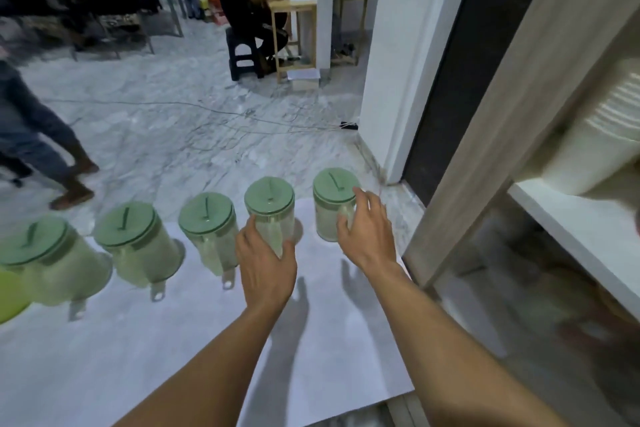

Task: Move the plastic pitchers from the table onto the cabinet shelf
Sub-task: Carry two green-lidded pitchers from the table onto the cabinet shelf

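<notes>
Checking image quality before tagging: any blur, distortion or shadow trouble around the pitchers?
Head view: wide-angle bending tilts the leftmost pitcher outward; the pitchers and the cabinet shelf look soft. Left hand and right hand throw clear shadows on the table; no glare.

Leftmost pitcher (48,260) at 9 o'clock: blurred, partly cropped by the frame edge. Left hand (265,265) hides the fourth pitcher's (273,215) handle. Cabinet shelf (581,229) contents: blurred.
</notes>
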The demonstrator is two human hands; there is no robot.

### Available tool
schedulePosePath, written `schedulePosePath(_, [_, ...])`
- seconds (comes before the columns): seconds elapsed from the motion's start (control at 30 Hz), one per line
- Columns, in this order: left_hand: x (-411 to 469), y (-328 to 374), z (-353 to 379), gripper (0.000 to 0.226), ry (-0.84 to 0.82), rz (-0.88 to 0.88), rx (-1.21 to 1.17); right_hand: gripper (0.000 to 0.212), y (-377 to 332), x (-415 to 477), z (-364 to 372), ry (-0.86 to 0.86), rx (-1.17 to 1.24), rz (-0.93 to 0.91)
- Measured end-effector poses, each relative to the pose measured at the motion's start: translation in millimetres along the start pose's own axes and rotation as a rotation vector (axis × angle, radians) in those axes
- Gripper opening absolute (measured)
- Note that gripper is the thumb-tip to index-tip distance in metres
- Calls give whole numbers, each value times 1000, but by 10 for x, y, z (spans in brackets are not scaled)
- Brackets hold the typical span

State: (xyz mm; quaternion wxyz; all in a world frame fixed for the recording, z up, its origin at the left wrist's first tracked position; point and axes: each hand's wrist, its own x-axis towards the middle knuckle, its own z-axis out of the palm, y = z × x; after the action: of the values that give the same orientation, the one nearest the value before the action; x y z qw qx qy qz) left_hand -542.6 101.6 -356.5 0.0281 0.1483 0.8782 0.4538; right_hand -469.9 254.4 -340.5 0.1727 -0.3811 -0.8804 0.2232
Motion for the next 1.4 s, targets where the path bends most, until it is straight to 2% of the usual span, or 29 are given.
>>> schedulePosePath(0.17, [163, -199, 332, 66, 36, -181, -122, 58, 170, 111, 446, -23, 153, 121])
schedulePosePath(0.3, [299, -294, 501, 57, 77, -251, -199, 51, 224, 167, 651, -8, 328, 259])
schedulePosePath(0.47, [452, -338, 679, 25, 74, -295, -267, 24, 285, 339, 837, -15, 517, 377])
schedulePosePath(0.53, [481, -345, 754, 19, 88, -294, -272, 10, 311, 385, 918, -11, 591, 388])
schedulePosePath(0.6, [505, -351, 824, 18, 105, -278, -284, 5, 328, 415, 992, -4, 653, 387])
schedulePosePath(0.73, [562, -356, 884, 15, 132, -220, -325, 6, 316, 433, 1032, 63, 741, 367])
schedulePosePath(0.97, [566, -232, 718, 18, 57, -134, -362, 5, 152, 342, 774, 142, 778, 327])
schedulePosePath(1.17, [557, 201, 258, 12, 34, -62, -387, 6, -148, 244, 278, 200, 768, 309])
schedulePosePath(1.4, [434, 706, -476, 14, -84, 45, -483, 19, -648, -273, -503, 389, 768, 312])
